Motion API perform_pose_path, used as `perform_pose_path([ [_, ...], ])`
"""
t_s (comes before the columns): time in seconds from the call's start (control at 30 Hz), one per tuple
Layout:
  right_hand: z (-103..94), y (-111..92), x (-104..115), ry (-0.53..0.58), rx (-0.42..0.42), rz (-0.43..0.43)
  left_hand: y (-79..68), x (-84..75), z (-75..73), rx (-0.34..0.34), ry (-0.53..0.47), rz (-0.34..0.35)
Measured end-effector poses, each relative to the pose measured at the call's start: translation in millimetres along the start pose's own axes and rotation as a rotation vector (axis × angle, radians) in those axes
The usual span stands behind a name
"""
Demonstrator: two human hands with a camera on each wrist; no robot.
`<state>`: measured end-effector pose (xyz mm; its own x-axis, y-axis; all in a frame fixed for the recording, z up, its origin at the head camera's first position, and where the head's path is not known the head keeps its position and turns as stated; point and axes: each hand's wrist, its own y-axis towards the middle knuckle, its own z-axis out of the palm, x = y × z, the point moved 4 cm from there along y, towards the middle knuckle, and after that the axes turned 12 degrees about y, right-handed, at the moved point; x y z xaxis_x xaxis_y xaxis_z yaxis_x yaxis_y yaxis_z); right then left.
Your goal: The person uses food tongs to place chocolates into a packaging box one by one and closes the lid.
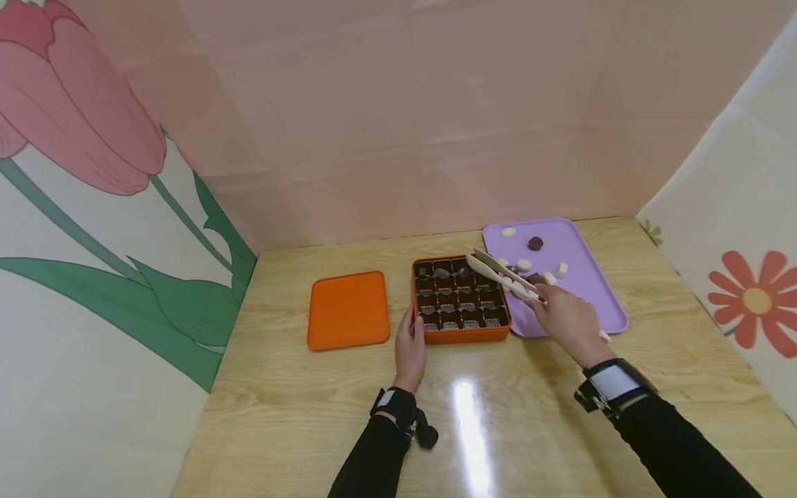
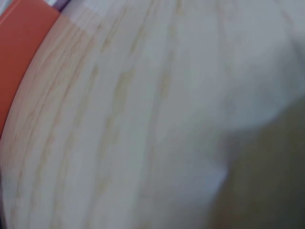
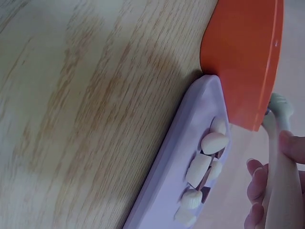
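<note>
An orange box [image 1: 463, 337] holds a dark brown divided insert [image 1: 457, 297] with several dark chocolates [image 1: 442, 273] in its back row. My left hand [image 1: 411, 353] rests against the box's front left corner, its fingers along the left side. My right hand [image 1: 568, 321] grips cream-coloured tongs [image 1: 504, 275], whose tips hang over the box's back right corner. Whether anything is between the tips I cannot tell. Right of the box, a purple tray [image 1: 591, 290] carries white and dark chocolates, several white ones [image 3: 198, 169] showing in the right wrist view.
An orange lid [image 1: 349, 311] lies flat on the wooden table [image 1: 299, 415], left of the box. The purple tray's left edge sits close beside the box. A pink backdrop [image 1: 398, 138] stands behind the table, with flower-printed sheets [image 1: 703, 228] at both sides.
</note>
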<state>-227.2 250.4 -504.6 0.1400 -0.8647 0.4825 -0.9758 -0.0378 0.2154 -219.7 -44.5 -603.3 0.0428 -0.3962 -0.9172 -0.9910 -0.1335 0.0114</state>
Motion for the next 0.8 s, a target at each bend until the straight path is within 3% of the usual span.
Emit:
perform_pose_path([
  [0.8, 2.2, -2.0, -1.0, 0.016, -0.017, -0.003, 0.2, 1.0, 0.1, 0.016, -0.012, -0.006],
])
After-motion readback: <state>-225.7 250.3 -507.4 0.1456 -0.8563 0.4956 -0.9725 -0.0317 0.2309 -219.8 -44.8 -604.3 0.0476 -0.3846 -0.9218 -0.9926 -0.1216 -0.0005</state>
